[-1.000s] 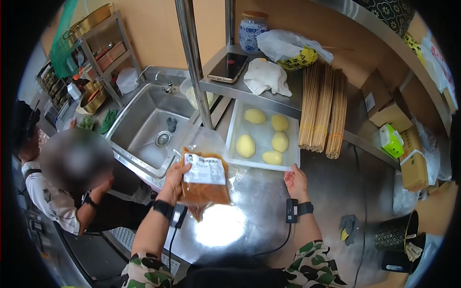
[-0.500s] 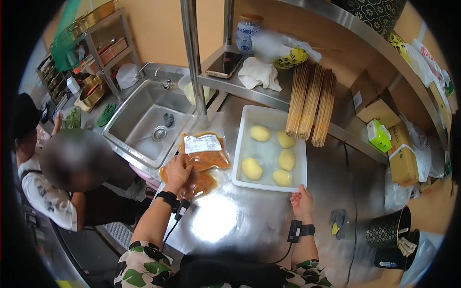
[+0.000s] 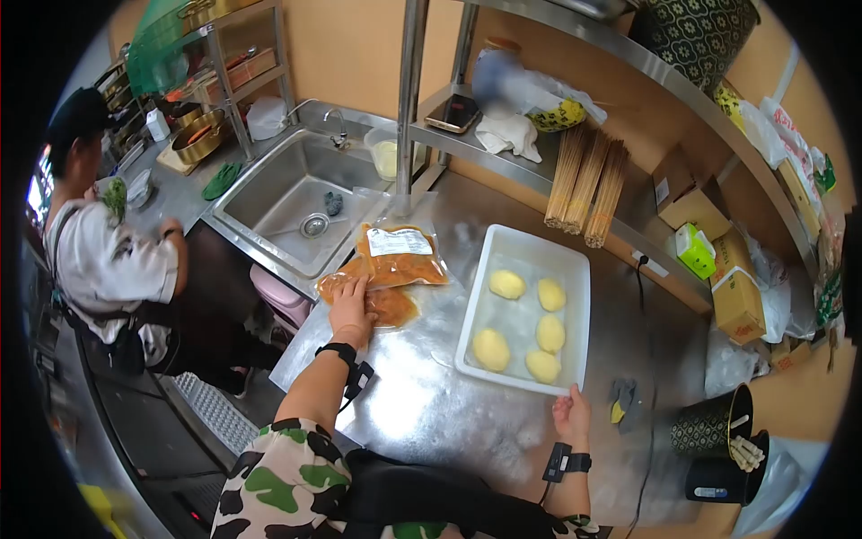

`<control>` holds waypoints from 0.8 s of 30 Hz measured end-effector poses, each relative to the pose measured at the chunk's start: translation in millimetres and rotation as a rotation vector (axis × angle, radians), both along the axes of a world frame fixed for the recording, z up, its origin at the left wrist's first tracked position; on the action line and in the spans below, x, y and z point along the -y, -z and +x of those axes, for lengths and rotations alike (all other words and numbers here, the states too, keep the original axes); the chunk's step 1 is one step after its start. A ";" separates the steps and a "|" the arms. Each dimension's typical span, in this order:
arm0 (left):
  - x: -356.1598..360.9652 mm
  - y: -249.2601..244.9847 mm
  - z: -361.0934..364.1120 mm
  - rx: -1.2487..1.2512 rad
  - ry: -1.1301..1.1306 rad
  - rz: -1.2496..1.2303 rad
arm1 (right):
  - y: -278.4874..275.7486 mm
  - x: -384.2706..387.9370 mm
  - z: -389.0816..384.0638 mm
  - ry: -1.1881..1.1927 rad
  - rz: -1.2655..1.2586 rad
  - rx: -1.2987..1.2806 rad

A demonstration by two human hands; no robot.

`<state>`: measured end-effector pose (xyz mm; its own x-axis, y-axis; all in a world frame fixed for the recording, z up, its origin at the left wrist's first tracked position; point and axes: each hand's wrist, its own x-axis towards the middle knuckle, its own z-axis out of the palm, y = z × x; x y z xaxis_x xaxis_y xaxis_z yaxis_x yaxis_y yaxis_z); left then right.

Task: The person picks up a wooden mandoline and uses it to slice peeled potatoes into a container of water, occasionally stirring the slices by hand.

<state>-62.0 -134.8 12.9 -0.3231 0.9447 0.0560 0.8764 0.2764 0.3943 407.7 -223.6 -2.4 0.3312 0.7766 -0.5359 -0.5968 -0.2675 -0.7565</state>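
My left hand (image 3: pixel 351 314) lies with fingers stretched over clear plastic packets of orange-brown food. One packet (image 3: pixel 422 269) bears a white printed label and overlaps a lower packet (image 3: pixel 391 308) under my fingertips. My right hand (image 3: pixel 571 417) is curled closed at the near right corner of a white plastic tray (image 3: pixel 476 310), its thumb at the rim. Several peeled potatoes (image 3: pixel 491 349) sit apart in the tray, in what looks like shallow water. Both wrists wear black straps with small devices.
A steel sink (image 3: pixel 269 202) is at the left. Bundles of wooden skewers (image 3: pixel 588 184), a phone (image 3: pixel 453 112) and a white cloth (image 3: pixel 509 136) lie on the back shelf. A grey cloth item (image 3: pixel 622 402) and black patterned containers (image 3: pixel 712 418) are right. A person (image 3: pixel 112 234) stands far left.
The tray has come nearer to me along with my right hand, away from the skewers. My left hand remains on the packets. The camera view has shifted, and the person at left appears more upright.
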 end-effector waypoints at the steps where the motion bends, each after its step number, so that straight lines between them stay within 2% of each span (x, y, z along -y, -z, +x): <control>1: 1.8 -1.3 1.1 0.022 -0.006 0.009 | -1.1 3.3 0.7 0.000 -0.012 0.001; 3: 6.3 -5.0 0.7 0.061 -0.011 0.028 | -2.3 13.1 1.4 0.010 -0.036 -0.002; 6: 9.6 20.4 -23.0 0.334 -0.027 0.318 | 1.8 17.2 10.6 -0.064 0.015 -0.095; 9: 18.9 30.4 -28.0 0.399 -0.617 0.250 | -0.9 21.2 8.2 -0.096 0.013 -0.109; 10: 13.5 43.1 -31.6 0.549 -0.683 0.223 | -1.7 23.9 7.1 -0.087 -0.011 -0.151; 13: -6.5 67.3 -41.9 1.418 -0.605 0.142 | 2.9 19.8 -4.6 -0.107 -0.064 -0.261; 14: -14.6 74.2 -38.2 1.443 -0.650 0.260 | 6.7 20.3 -7.5 -0.139 -0.081 -0.282; 17: -19.6 69.7 -39.3 1.575 -0.591 0.209 | -1.4 23.6 -29.7 -0.126 -0.071 -0.310; 18: -17.7 59.8 -37.6 1.516 -0.616 0.195 | -0.7 24.4 -31.5 -0.113 -0.036 -0.312; 21: -27.5 69.7 -33.9 1.469 -0.696 0.345 | 0.3 19.1 -36.2 -0.108 0.035 -0.258; 24: -20.5 44.8 -37.4 1.518 -0.676 0.247 | -5.2 23.3 -39.7 -0.084 0.022 -0.164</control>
<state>-99.4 -114.3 -31.9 -0.5363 0.6400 -0.5502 -0.5538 0.2251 0.8017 368.0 -246.9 2.8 0.1745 0.8102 -0.5596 -0.6886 -0.3059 -0.6575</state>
